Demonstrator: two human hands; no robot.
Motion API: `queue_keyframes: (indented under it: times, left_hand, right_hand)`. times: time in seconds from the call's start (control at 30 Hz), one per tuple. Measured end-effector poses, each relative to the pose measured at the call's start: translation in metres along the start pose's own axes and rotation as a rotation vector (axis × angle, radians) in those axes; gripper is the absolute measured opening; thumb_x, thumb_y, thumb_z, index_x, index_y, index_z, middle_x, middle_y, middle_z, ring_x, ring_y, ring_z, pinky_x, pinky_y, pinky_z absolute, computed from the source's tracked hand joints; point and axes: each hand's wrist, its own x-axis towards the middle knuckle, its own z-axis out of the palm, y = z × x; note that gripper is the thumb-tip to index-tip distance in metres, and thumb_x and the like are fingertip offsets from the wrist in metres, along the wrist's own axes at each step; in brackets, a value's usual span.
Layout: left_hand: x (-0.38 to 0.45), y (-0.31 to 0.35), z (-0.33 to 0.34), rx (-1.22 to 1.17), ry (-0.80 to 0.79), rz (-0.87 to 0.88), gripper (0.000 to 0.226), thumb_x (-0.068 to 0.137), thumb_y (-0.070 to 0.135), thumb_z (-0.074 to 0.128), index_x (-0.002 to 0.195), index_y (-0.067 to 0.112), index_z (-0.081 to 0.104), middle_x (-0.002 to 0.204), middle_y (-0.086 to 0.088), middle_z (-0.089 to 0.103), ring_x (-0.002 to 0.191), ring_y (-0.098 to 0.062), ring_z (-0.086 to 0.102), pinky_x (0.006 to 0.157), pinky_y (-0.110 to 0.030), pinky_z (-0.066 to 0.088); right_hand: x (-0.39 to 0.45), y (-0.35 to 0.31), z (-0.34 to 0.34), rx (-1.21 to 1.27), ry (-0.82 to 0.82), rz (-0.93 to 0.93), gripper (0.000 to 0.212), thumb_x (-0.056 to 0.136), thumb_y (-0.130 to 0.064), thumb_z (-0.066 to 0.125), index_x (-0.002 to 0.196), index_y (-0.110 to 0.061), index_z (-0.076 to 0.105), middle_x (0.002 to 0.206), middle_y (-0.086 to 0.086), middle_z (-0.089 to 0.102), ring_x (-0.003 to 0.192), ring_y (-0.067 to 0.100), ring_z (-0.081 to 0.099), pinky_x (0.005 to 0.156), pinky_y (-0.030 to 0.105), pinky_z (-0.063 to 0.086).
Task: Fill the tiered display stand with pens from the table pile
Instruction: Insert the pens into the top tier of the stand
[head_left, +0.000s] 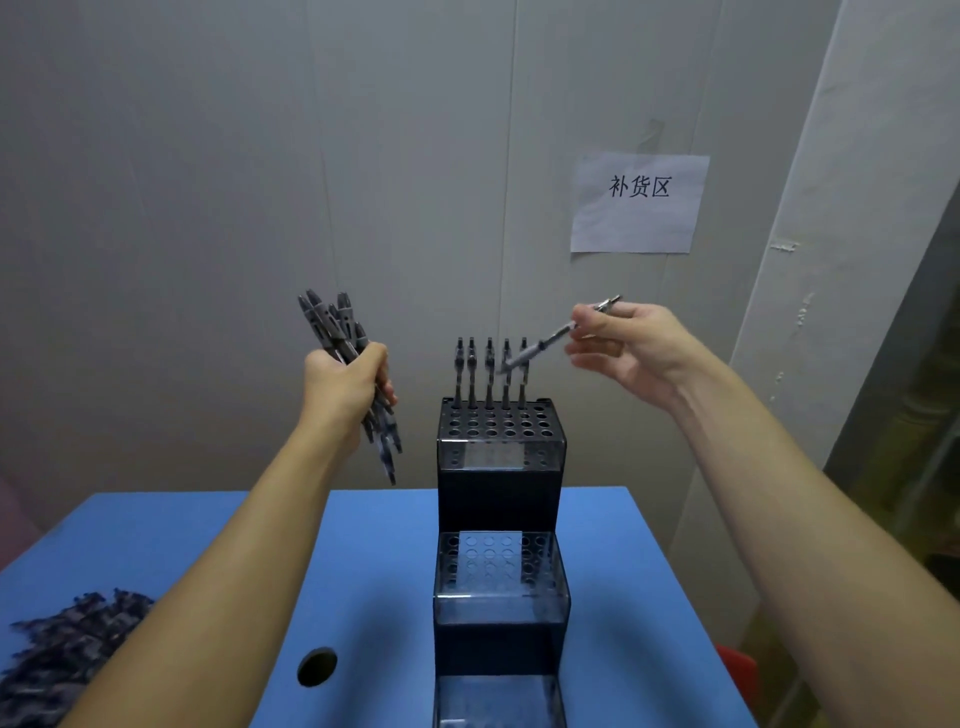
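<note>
On the blue table (156, 540), seen from the head camera, a black tiered display stand (500, 493) rises in steps toward the pale wall (208, 156), its lowest step cut off by the bottom edge of the frame. Five pens (489, 371) stand upright in the back row of the top tier, side by side from the left corner, and the hole at the right end of that row shows nothing in it; the rows of holes in front of them and the holes of the middle tier are open. Left of the stand and apart from it, the left hand (343, 387) is raised with its fingers curled tightly round a bundle of pens (345, 358), which sticks out above and below the fist. Right of the stand, the right hand (623, 343) pinches a single pen (558, 332) between thumb and fingertips; the pen slants down to the left and its low end crosses in front of the standing pens. Open air lies between each hand and the stand. A pile of pens (62, 654) lies at the table's near left edge, partly hidden by the left forearm. A round hole (317, 666) is cut in the tabletop just left of the stand's base. A paper sign (639, 202) with printed characters hangs on the wall above and to the right.
</note>
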Motion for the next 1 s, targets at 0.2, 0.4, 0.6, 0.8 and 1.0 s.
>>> queue_keyframes:
  times: [0.2,0.4,0.6,0.8,1.0]
  left_hand:
    - [0.003,-0.010,-0.003,0.067,-0.015,-0.017,0.026,0.088,0.001,0.059,0.063,0.006,0.054,0.057,-0.010,0.051,0.045,-0.022,0.050,0.055,-0.036,0.050]
    - [-0.003,-0.014,-0.005,0.149,-0.055,0.012,0.025,0.089,0.001,0.057,0.065,0.006,0.054,0.053,-0.007,0.050,0.045,-0.022,0.052,0.056,-0.037,0.052]
    - [-0.007,-0.016,-0.006,0.187,-0.089,0.026,0.021,0.089,0.000,0.058,0.068,0.004,0.057,0.057,-0.013,0.053,0.048,-0.024,0.053,0.061,-0.041,0.053]
    - [-0.010,-0.014,-0.005,0.199,-0.123,0.042,0.017,0.091,0.000,0.059,0.075,0.004,0.058,0.062,-0.014,0.052,0.049,-0.023,0.053,0.054,-0.035,0.054]
    - [-0.009,-0.013,-0.006,0.223,-0.151,0.041,0.017,0.090,0.002,0.059,0.074,0.004,0.057,0.059,-0.013,0.053,0.051,-0.025,0.054,0.057,-0.037,0.055]
  right_hand:
    - [0.030,0.008,-0.008,-0.314,0.226,-0.183,0.011,0.090,-0.006,0.075,0.094,0.004,0.071,0.077,0.013,0.072,0.061,0.021,0.072,0.066,0.033,0.064]
    - [0.044,0.024,-0.001,-0.618,0.230,-0.196,0.012,0.080,-0.012,0.086,0.088,-0.008,0.077,0.083,0.012,0.077,0.070,0.024,0.077,0.073,0.039,0.065]
    - [0.044,0.036,0.008,-0.712,0.188,-0.160,0.021,0.080,-0.018,0.087,0.094,-0.005,0.077,0.087,0.011,0.077,0.070,0.022,0.078,0.076,0.039,0.065]
    - [0.037,0.050,0.011,-0.875,0.119,-0.068,0.033,0.076,-0.027,0.090,0.099,-0.007,0.077,0.088,0.007,0.077,0.064,0.015,0.076,0.060,0.017,0.058]
    - [0.032,0.049,0.010,-0.974,0.108,-0.037,0.037,0.076,-0.039,0.089,0.095,-0.010,0.077,0.085,0.007,0.077,0.070,0.016,0.070,0.069,0.025,0.055]
